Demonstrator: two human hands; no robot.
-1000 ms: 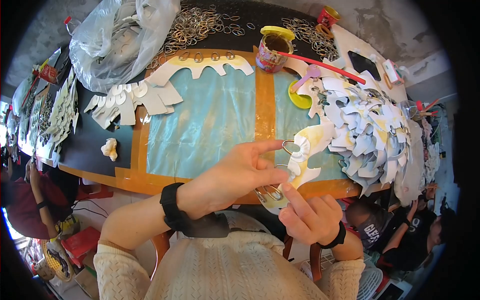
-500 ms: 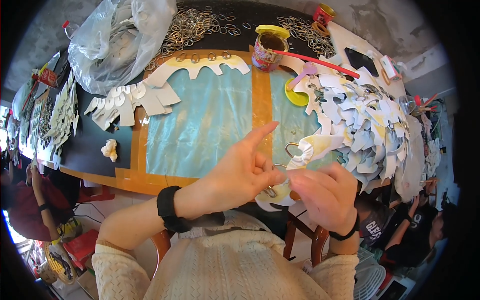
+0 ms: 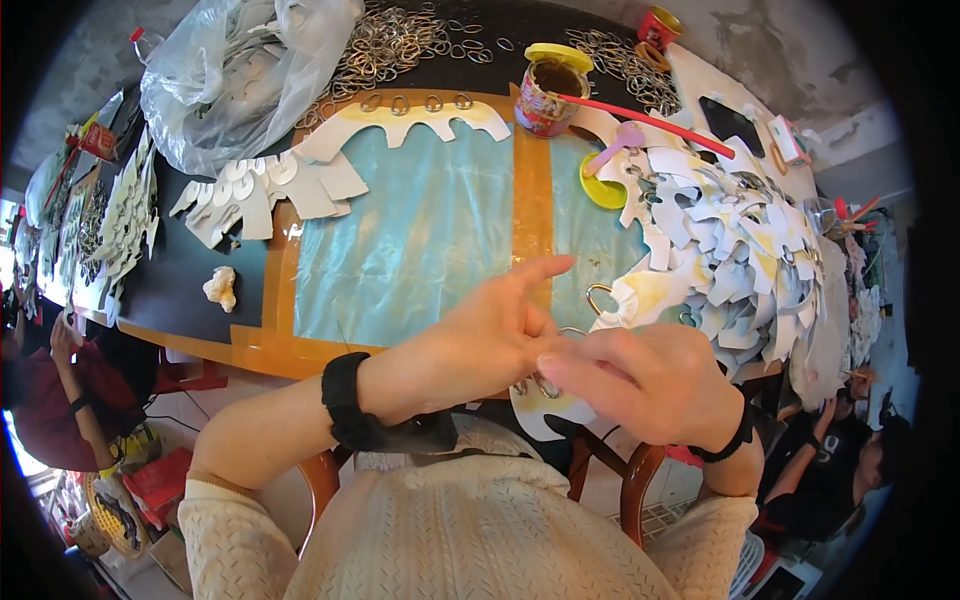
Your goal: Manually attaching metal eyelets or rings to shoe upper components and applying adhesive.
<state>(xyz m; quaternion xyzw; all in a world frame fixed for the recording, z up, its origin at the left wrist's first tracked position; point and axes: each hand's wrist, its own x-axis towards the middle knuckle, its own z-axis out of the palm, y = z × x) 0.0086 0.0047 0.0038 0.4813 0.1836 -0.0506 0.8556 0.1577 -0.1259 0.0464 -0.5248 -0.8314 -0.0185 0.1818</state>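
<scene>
In front of my chest a white scalloped strip with yellowish glue smears is held between my hands, and metal oval rings sit along it. My left hand pinches the strip with thumb and curled fingers while its index finger points out over the mat. Bent over the strip from the other side, my right hand has its thumb and fingers pressed together against the left fingertips. What lies right under these fingertips is hidden. Another white strip with several rings lies flat at the mat's far edge.
A blue mat edged with brown tape covers the table. Beyond it stand an open can with a red stick and heaped metal rings. White pieces are piled at right and left, near a plastic bag. Co-workers sit at both sides.
My right hand has moved left and turned over, so its fingertips now meet my left ones at the strip. The left hand keeps its pinch. The whole view has shifted slightly.
</scene>
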